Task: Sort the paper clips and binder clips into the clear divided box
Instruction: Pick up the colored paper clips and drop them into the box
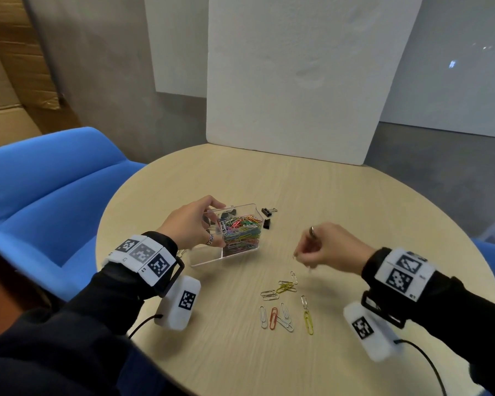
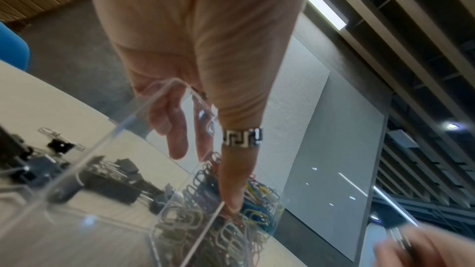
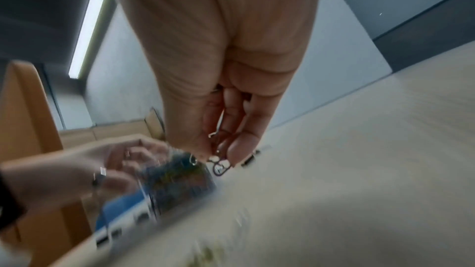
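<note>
My left hand [image 1: 196, 224] grips the clear divided box [image 1: 242, 208] by its left wall and holds it tilted. One compartment is packed with coloured paper clips [image 1: 242, 231]; black binder clips [image 2: 107, 182] lie in the compartment beside it. My right hand [image 1: 323, 247] hovers to the right of the box, above the table, with paper clips [image 3: 218, 166] pinched between thumb and fingertips. Several loose paper clips [image 1: 283, 307] lie on the table below that hand. Two black binder clips [image 1: 267, 217] sit just right of the box.
The round wooden table [image 1: 355, 212] has a white foam board [image 1: 297, 81] leaning at its far edge. A blue sofa [image 1: 49, 195] stands to the left, and cardboard boxes [image 1: 6, 67] are stacked behind it.
</note>
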`<control>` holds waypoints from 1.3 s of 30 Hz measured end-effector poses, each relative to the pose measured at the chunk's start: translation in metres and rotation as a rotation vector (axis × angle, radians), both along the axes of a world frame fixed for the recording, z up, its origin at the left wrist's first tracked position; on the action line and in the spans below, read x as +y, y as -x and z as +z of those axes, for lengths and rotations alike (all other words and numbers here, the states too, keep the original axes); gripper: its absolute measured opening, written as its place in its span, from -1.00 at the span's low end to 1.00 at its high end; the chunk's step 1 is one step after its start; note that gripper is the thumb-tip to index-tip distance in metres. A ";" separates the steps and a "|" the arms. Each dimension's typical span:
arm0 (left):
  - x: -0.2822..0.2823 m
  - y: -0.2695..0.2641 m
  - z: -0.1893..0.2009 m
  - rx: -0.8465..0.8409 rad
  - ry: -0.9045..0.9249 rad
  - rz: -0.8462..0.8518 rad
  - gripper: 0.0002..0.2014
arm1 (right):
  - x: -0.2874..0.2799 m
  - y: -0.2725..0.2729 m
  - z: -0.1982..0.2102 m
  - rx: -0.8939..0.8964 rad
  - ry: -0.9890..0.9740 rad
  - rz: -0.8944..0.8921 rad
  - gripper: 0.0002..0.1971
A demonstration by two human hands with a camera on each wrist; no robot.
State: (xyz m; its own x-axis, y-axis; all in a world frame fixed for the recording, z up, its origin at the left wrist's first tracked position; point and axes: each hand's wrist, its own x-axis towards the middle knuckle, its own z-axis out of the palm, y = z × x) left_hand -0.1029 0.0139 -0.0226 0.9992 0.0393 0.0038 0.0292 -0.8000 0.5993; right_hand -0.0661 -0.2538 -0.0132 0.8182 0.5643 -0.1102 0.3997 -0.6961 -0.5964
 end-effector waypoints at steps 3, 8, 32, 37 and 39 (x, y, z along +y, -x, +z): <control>0.000 0.000 0.000 -0.001 0.006 0.000 -0.34 | 0.028 -0.014 0.024 -0.108 -0.143 -0.014 -0.82; -0.001 0.001 0.000 -0.006 -0.005 0.004 -0.34 | 0.081 -0.029 0.036 -0.258 -0.190 0.013 -0.88; 0.002 -0.002 0.002 0.019 -0.041 -0.043 -0.27 | 0.069 -0.031 0.017 -0.445 0.029 0.198 -0.85; -0.015 0.013 0.019 -0.217 -0.271 0.010 -0.25 | 0.026 -0.015 0.021 -0.276 0.066 0.228 -0.87; -0.032 0.024 0.026 -0.335 -0.278 -0.061 -0.43 | 0.007 -0.008 0.015 -0.128 0.203 0.266 -0.81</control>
State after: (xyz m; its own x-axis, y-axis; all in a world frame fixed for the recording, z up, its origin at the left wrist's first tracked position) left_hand -0.1266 -0.0177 0.0036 0.9415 -0.0675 0.3301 -0.1820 -0.9264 0.3297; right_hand -0.0578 -0.2466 0.0018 0.6597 0.7368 -0.1480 0.6458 -0.6565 -0.3898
